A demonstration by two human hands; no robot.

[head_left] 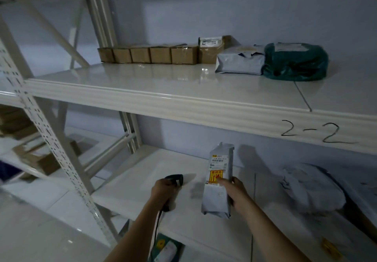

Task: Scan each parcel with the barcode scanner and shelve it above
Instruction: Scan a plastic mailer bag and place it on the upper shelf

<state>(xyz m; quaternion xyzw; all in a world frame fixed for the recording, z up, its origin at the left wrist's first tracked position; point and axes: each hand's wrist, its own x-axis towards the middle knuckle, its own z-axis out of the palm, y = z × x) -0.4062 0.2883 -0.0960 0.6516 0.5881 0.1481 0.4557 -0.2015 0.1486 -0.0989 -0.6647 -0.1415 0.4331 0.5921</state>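
Observation:
My left hand (163,192) grips the black barcode scanner (175,180) by its handle, and the head points right toward the parcel. My right hand (234,190) holds a grey mailer parcel (218,180) upright over the lower shelf (142,190), its white label with a yellow and red sticker facing me. The upper shelf (163,96), marked "2-2", carries a row of several brown boxes (151,54), a grey pouch (240,62) and a dark green bag (295,62).
A pile of grey and white mailers (312,186) lies on the lower shelf to the right. A perforated white rack upright (51,139) rises at the left, with more cardboard boxes (40,159) behind it. A green packet (167,247) lies below the shelf edge.

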